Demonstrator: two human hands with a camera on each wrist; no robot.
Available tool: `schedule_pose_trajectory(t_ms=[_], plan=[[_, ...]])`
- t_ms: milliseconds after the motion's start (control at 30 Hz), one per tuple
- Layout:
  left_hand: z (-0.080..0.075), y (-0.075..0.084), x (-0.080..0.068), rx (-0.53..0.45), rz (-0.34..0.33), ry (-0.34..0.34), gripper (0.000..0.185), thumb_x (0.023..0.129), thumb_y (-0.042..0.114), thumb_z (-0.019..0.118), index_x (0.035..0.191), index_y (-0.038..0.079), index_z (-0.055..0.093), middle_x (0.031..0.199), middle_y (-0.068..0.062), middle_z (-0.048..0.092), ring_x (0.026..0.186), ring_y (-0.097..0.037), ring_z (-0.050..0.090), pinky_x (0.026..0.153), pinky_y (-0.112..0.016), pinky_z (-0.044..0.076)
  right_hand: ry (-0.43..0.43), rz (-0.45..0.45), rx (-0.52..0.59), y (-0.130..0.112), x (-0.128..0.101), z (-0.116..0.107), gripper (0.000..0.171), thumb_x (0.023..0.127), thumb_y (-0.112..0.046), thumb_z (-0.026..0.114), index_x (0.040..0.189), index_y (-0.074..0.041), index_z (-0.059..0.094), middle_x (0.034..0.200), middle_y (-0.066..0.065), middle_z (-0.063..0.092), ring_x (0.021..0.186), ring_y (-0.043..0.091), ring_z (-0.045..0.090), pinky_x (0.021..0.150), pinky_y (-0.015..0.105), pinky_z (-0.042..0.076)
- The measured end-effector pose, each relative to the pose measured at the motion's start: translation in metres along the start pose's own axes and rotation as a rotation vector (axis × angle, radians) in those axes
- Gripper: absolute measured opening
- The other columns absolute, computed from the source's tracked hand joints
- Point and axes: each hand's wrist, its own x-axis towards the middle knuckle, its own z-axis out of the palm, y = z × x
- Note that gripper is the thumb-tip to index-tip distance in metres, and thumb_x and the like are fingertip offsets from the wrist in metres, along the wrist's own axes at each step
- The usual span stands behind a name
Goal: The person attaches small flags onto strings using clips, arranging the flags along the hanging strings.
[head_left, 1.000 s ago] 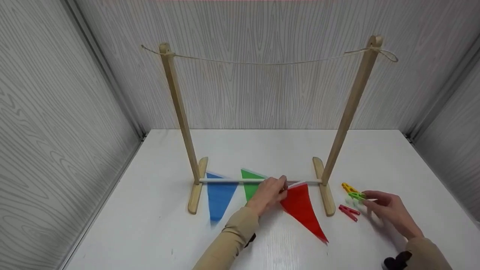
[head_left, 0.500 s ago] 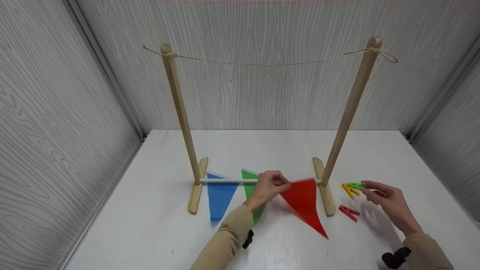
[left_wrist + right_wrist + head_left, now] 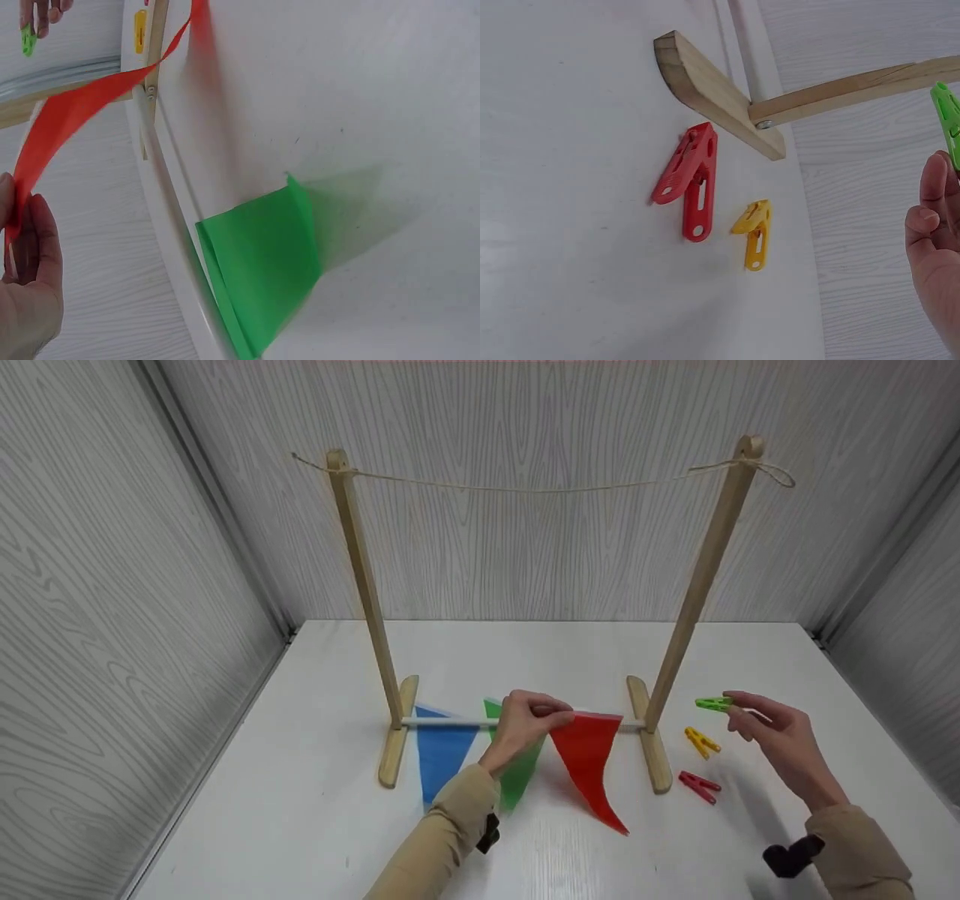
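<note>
Left hand (image 3: 525, 720) is pinching the top corner of the red flag (image 3: 585, 757), fingers curled on its upper edge, lifting it just off the table (image 3: 315, 810) at about 6 o'clock from the rack's bottom rod (image 3: 450, 722). Flag is hanging limp, its tip trailing toward 5 o'clock; it looks thin, light and floppy, so it is probably best taken along the top edge, near a corner, since the point would just fold. Right hand (image 3: 772, 735) is pinching a green peg (image 3: 712, 704) between fingertips, held in the air at 3 o'clock of the right post (image 3: 697, 585). Peg looks like stiff light plastic, likely springy, best squeezed at the tail end. Green flag (image 3: 517, 769) is lying partly folded under the left wrist, blue flag (image 3: 439, 750) lying flat at 9 o'clock of it. Yellow peg (image 3: 701, 741) and red peg (image 3: 699, 785) are lying on the table beside the rack's right foot (image 3: 651, 742), close together but apart. String (image 3: 540, 489) is sagging slightly between the two post tops, bare. Table is smooth, white, matte; walls (image 3: 112, 585) on three sides are pale grey wood-grain panels, boxing in the work area.
</note>
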Motion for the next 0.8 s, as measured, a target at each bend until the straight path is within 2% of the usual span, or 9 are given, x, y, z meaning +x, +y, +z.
schedule_pose_trajectory(t_ms=[200,533,633,800], plan=[[-0.005,0.012,0.000,-0.030,0.047,0.025,0.020,0.093,0.012,0.072,0.109,0.002,0.077,0.104,-0.015,0.078,0.088,-0.021,0.075,0.082,-0.030,0.062,-0.020,-0.109,0.132,-0.020,0.007,-0.002,0.035,0.101,-0.011,0.060,0.132,0.005,0.059,0.093,-0.010,0.070,0.085,0.007,0.062,0.074,0.017,0.048],[-0.013,0.035,0.006,-0.093,0.058,0.144,0.023,0.089,0.016,0.077,0.108,0.005,0.073,0.107,-0.017,0.076,0.095,-0.024,0.076,0.086,-0.034,0.062,-0.017,-0.195,0.129,-0.052,0.021,-0.007,0.033,0.101,-0.010,0.059,0.131,0.004,0.060,0.091,-0.005,0.069,0.083,0.005,0.060,0.076,0.018,0.047],[-0.016,0.040,0.009,-0.093,0.060,0.157,0.022,0.089,0.018,0.078,0.106,0.006,0.075,0.105,-0.014,0.077,0.095,-0.022,0.075,0.087,-0.032,0.061,-0.021,-0.213,0.146,-0.062,0.025,-0.009,0.032,0.102,-0.010,0.058,0.131,0.002,0.061,0.090,-0.004,0.068,0.083,0.006,0.059,0.078,0.017,0.046],[-0.021,0.051,0.013,-0.120,0.080,0.151,0.021,0.090,0.019,0.077,0.105,0.005,0.076,0.103,-0.014,0.076,0.092,-0.022,0.074,0.086,-0.032,0.062,-0.022,-0.241,0.220,-0.080,0.030,-0.011,0.033,0.101,-0.006,0.057,0.131,0.008,0.058,0.092,-0.003,0.068,0.083,0.007,0.059,0.078,0.017,0.047]])
